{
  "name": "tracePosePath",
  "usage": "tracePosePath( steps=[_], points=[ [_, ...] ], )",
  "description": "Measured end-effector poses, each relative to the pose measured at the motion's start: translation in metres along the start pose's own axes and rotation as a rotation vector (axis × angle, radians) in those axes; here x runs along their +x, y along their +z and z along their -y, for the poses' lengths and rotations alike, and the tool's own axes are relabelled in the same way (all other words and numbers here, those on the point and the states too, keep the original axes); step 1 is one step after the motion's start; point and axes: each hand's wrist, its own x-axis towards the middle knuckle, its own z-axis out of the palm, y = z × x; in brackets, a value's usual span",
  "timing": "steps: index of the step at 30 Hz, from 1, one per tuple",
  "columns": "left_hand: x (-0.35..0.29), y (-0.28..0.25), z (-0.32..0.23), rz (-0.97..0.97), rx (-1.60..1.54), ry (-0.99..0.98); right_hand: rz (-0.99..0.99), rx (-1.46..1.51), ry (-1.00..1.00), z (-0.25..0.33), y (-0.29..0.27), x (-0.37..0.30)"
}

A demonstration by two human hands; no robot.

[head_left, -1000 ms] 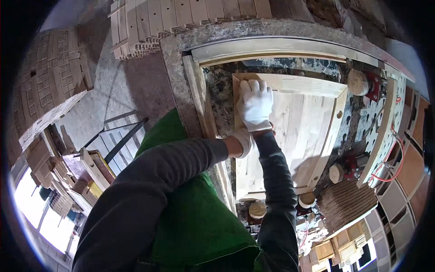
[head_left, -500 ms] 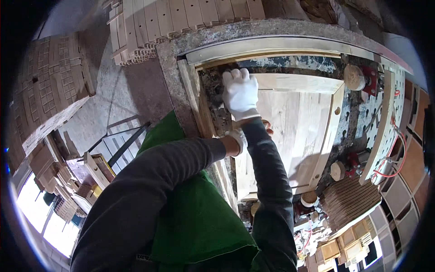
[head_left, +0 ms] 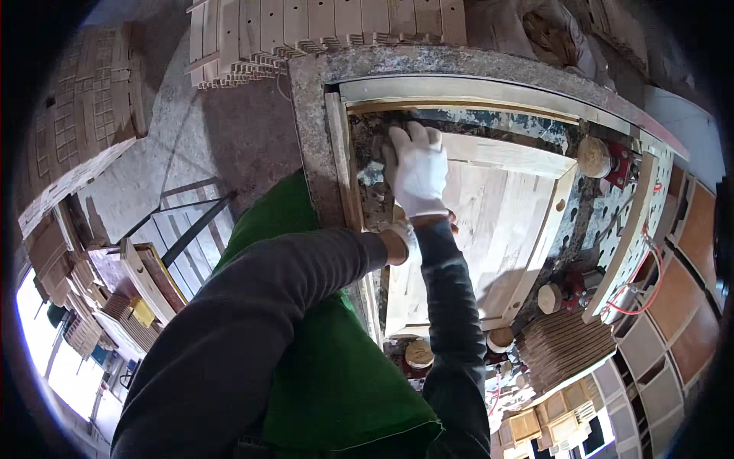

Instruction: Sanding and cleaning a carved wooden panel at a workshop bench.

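A pale wooden door panel (head_left: 489, 222) with a raised frame lies tilted within a larger wooden surround (head_left: 459, 90) on a stained worktop. My right hand (head_left: 422, 174), in a white glove, rests over the panel's far left corner, its fingers bent a little and apart. Lower down, my left hand (head_left: 401, 239) reaches across at the panel's left edge, beneath my right wrist. My right forearm hides most of its fingers; bare fingertips show on the far side of that wrist. Whether they grip the panel is hidden.
Round wooden pads (head_left: 594, 157) on red clamps stand along the panel's right and near sides. A perforated metal plate (head_left: 650, 199) with a red hose (head_left: 650, 294) lies right. Stacked wooden slats (head_left: 329, 23) stand beyond the worktop; a green apron (head_left: 336, 375) hangs before me.
The fingers of my right hand have stretched out from a more curled shape. The view has shifted slightly; my left hand stays at the panel's edge.
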Motion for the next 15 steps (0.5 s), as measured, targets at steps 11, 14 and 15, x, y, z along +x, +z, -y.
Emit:
tracePosePath(
  steps=[11, 14, 15],
  points=[
    [0.005, 0.007, 0.006, -0.084, 0.092, 0.097, -0.124, -0.055, 0.239, 0.0, 0.03, 0.005],
    [0.015, 0.005, 0.011, -0.194, 0.157, 0.15, -0.202, 0.356, 0.557, -0.015, -0.016, -0.01],
    [0.018, 0.004, 0.013, -0.279, 0.203, 0.199, -0.22, 0.353, 0.487, -0.024, -0.028, -0.019]
  ],
)
